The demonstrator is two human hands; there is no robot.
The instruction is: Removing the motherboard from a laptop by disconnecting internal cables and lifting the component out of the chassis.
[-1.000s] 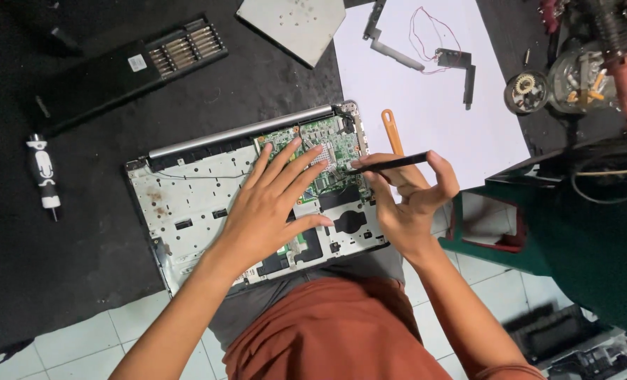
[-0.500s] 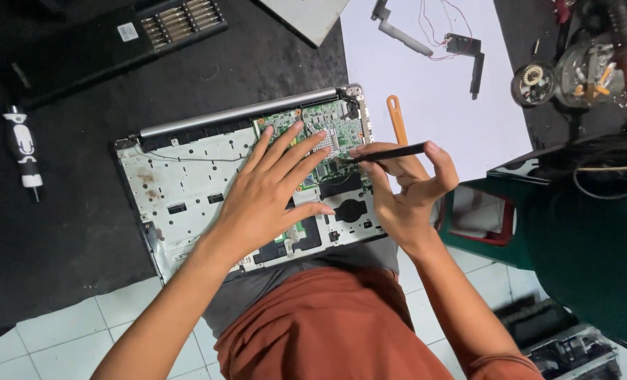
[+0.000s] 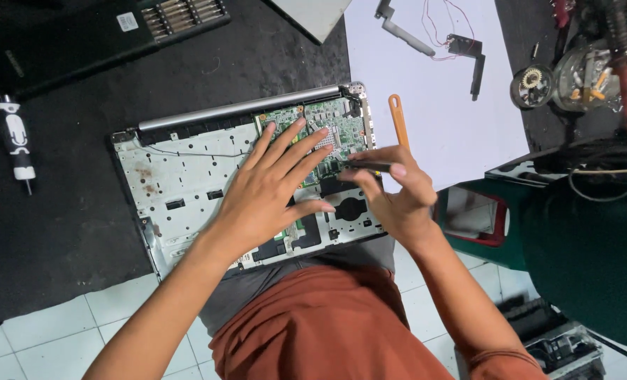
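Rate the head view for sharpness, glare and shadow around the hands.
Head view: sharp, no motion blur on the left hand or right hand; white paper sheet bright, nearly washed out; black mat dim; soft shadows on the opened grey laptop chassis.

An opened laptop base (image 3: 187, 183) lies on a black surface (image 3: 67, 211), its green circuit board (image 3: 327, 123) exposed at the upper right. The left hand (image 3: 264, 197) rests flat on the base, fingers (image 3: 296, 151) spread toward one o'clock over the board. The right hand (image 3: 398, 193) pinches a thin black tool (image 3: 369, 167) lying level, its tip at the board's lower edge. An orange pry tool (image 3: 398, 119) lies at twelve o'clock from that hand, on white paper (image 3: 433, 105). A black-and-white screwdriver (image 3: 16, 141) lies at nine o'clock, well apart.
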